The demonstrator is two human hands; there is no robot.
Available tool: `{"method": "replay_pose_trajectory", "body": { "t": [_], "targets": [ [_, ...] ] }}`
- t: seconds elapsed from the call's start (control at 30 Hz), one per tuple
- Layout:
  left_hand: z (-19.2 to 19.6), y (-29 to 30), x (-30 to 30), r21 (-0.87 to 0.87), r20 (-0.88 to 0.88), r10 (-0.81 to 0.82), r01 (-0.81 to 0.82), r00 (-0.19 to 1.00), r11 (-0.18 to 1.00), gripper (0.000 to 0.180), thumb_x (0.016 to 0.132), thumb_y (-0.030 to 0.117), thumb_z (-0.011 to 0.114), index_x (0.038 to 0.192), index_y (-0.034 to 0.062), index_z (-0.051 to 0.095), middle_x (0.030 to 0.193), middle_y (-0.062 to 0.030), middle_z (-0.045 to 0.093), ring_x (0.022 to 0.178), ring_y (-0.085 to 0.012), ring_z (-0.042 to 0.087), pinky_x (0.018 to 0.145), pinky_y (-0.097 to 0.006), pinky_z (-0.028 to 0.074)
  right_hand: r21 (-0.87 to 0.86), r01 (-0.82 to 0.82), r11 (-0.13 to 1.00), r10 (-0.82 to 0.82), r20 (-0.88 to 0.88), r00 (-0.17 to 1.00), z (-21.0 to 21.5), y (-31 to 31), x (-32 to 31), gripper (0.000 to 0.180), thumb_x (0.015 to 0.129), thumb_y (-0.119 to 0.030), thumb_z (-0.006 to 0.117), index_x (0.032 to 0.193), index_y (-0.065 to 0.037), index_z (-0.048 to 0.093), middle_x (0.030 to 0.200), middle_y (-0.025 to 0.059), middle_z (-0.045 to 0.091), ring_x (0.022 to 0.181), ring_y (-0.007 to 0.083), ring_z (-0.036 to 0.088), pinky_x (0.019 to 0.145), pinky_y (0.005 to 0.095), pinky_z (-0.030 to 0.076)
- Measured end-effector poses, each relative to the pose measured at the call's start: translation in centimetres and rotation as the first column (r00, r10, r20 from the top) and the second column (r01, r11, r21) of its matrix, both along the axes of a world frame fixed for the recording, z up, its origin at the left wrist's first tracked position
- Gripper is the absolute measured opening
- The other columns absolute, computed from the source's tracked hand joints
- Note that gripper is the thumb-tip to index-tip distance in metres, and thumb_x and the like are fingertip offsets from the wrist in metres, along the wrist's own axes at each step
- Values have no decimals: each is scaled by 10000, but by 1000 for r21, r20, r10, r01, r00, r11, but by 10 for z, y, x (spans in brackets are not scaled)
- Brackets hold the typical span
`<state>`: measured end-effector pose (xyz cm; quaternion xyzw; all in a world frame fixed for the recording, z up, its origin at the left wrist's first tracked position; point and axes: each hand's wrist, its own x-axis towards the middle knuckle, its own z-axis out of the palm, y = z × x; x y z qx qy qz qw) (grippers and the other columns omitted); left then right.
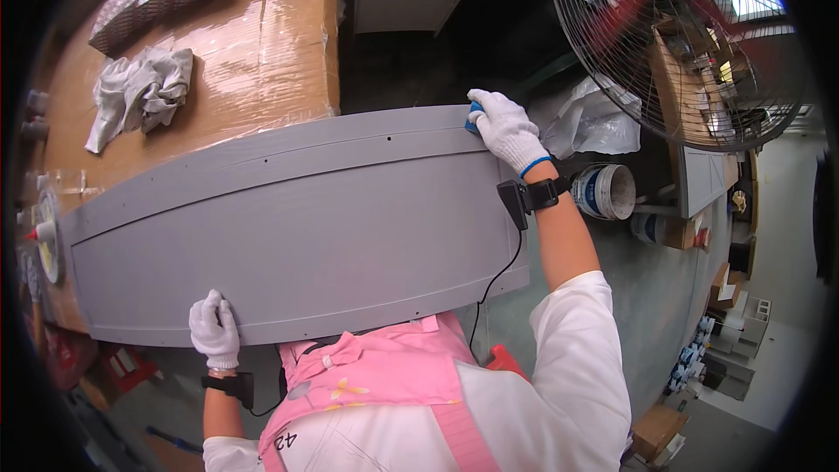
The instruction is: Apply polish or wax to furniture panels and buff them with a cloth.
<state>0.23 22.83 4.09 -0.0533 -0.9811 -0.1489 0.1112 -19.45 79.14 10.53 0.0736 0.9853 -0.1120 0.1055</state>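
A long grey wooden panel with a raised border and small dark holes lies across in front of me. My right hand, in a white knit glove with a blue cuff, is closed around a small blue sponge block at the panel's far right corner. Most of the block is hidden under the fingers. On the near edge, toward the left, my gloved left hand rests on the panel with its fingers stretched over the surface, holding nothing.
Beneath the panel's far left side is a wrapped brown cardboard surface, with a crumpled white cloth on it. A large fan stands at the far right, near a clear plastic bag and a white bucket.
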Motion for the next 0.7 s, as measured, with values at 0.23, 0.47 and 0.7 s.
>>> {"method": "replay_pose_trajectory", "body": {
  "t": [0.23,0.47,0.7],
  "targets": [
    [-3,-4,0,13,-15,-24,25,1000,1000,223,886,70,659,1108,77,639,916,-101,611,829,-294,607,728,-408,503,93,150,984,-152,21,988,11,40,9,405,979,-281,498,1358,-146,540,1329,158,581,1211,380,557,1037,469,456],
    [1,-1,-1,2,-1,-14,14,1000,1000,206,889,65,653,1095,68,641,919,-104,615,829,-291,609,729,-399,505,100,126,987,-124,-24,992,0,45,9,384,988,-279,503,1352,-163,542,1286,155,608,1194,379,575,998,493,483],
    [1,0,-2,27,-7,-27,27,1000,999,197,894,62,648,1091,64,643,916,-102,613,825,-287,608,726,-398,504,-89,265,960,-278,-178,944,-7,85,24,392,960,-257,514,1329,-140,576,1326,171,594,1207,377,569,1024,454,461]
  ]
}}
